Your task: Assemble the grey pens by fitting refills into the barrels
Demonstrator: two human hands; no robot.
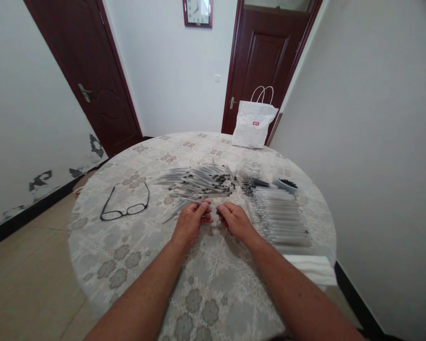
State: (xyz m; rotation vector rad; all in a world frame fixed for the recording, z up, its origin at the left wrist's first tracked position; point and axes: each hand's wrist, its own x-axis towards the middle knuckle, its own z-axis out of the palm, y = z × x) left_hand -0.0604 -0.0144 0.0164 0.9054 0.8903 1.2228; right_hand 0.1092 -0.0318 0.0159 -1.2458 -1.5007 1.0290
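Both hands rest near the middle of a round table [135, 265] covered by a flowered cloth. My left hand [191, 221] is closed around a thin grey pen barrel [173, 212] that sticks out to the left. My right hand [236, 220] is closed in a pinch close to the left hand's fingertips; what it holds is too small to make out. Just beyond the hands lies a loose pile of pen barrels [199, 182]. To the right lies a tidy row of pens [279, 215].
Black-framed glasses [125, 206] lie on the table's left part. A small dish of dark caps [287, 183] stands at the right rear, and a white paper bag [253, 122] at the far edge. Folded white cloth [310, 267] lies at the right rim. Walls and two dark doors surround the table.
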